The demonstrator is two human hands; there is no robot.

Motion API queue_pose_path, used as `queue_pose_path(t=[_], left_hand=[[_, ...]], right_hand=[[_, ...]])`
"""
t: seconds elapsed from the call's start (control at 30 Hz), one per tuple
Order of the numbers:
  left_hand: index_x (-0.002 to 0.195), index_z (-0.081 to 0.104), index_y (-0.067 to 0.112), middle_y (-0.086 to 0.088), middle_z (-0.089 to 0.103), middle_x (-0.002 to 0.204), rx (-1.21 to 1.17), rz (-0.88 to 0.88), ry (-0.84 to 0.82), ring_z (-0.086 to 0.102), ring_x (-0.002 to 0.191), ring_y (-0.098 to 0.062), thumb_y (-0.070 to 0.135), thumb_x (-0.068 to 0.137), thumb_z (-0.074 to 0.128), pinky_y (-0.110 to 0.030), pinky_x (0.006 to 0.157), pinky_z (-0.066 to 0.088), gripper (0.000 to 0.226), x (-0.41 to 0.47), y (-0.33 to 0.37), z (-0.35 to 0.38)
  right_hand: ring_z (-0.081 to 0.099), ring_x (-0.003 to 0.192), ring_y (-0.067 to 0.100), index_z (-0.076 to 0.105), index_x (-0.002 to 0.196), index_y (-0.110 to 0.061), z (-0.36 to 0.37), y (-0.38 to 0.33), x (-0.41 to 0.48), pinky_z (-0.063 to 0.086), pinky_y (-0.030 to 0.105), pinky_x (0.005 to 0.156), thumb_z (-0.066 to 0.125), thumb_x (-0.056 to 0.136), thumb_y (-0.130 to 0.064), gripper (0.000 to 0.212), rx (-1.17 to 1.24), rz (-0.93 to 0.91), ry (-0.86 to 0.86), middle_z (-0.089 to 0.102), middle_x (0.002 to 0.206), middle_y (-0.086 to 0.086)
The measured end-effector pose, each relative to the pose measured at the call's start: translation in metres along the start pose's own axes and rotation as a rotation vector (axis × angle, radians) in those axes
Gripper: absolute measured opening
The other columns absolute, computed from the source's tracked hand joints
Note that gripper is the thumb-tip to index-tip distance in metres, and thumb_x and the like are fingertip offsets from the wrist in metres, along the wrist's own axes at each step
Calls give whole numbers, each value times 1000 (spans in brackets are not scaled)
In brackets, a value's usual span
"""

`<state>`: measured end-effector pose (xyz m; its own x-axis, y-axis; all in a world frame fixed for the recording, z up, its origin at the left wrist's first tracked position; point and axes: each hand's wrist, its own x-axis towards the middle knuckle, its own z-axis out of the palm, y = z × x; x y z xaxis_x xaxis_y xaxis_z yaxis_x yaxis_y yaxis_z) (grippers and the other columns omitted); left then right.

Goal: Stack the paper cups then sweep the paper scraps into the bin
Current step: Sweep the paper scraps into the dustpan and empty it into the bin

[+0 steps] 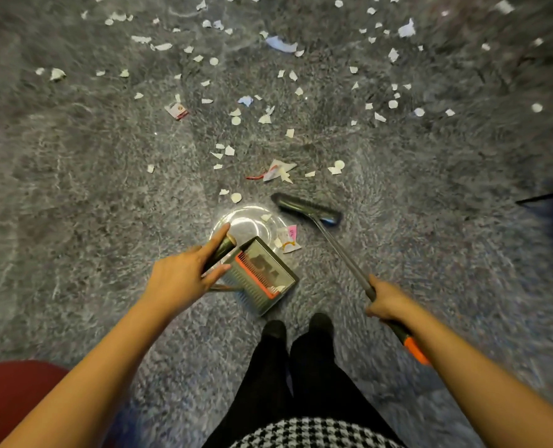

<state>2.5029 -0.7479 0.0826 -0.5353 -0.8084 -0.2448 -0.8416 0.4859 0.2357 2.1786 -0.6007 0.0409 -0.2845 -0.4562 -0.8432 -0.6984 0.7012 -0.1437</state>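
Left hand [178, 276]: fingers nearly straight, spread either side of the dustpan handle [224, 248], touching it.
Right hand [386, 302]: fingers curled tight round the broom handle [339, 250].
Dustpan [262, 276]: just past the left fingertips, over the bin [236, 221].
Paper scraps [234, 119]: strewn on the carpet [75, 189] beyond the fingertips.

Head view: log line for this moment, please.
phase: sweeping | left hand: on dustpan handle, fingers straight | right hand: grips broom handle | broom head: on carpet, beside clear dish | scraps: scattered on carpet
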Motion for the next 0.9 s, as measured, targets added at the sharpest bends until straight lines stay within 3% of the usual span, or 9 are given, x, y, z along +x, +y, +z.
queue_pose_path(t=[0.13, 0.37, 0.7, 0.77, 0.9], left_hand=[[142, -3, 47, -8, 68, 75, -37, 41, 67, 65, 64, -30, 53, 92, 43, -27, 48, 30, 68, 1, -2, 3], [143, 8, 44, -12, 66, 70, -11, 26, 103, 63, 63, -34, 48, 94, 47, -28, 48, 29, 62, 18, 0, 4], [143, 18, 49, -6, 69, 86, -80, 113, 149, 65, 70, -31, 43, 93, 53, -26, 50, 30, 61, 12, 0, 5], [144, 23, 48, -8, 69, 88, -76, 108, 140, 65, 74, -32, 43, 93, 52, -27, 52, 31, 58, 12, 0, 6], [144, 23, 47, -9, 69, 89, -87, 109, 117, 65, 77, -34, 42, 94, 51, -29, 52, 33, 58, 14, -3, 6]], right_hand=[[56, 114, 33, 41, 137, -11, 23, 1, -8, 45, 31, 88, 53, 90, -16, 49, -63, 28, 43, 56, 125, 21], [61, 103, 30, 56, 116, -8, 67, 5, -37, 47, 28, 76, 54, 81, -3, 35, 26, 26, 20, 63, 111, 19], [59, 105, 24, 50, 128, -16, 116, 10, -77, 44, 22, 74, 58, 76, -4, 54, 68, 4, -89, 57, 118, 14], [61, 96, 22, 43, 137, -18, 117, 8, -86, 45, 22, 68, 62, 77, -3, 64, 94, -11, -115, 57, 116, 13], [51, 41, 7, 31, 146, -20, 109, 9, -105, 44, 20, 43, 61, 78, 4, 78, 312, -13, -144, 58, 79, 8]])
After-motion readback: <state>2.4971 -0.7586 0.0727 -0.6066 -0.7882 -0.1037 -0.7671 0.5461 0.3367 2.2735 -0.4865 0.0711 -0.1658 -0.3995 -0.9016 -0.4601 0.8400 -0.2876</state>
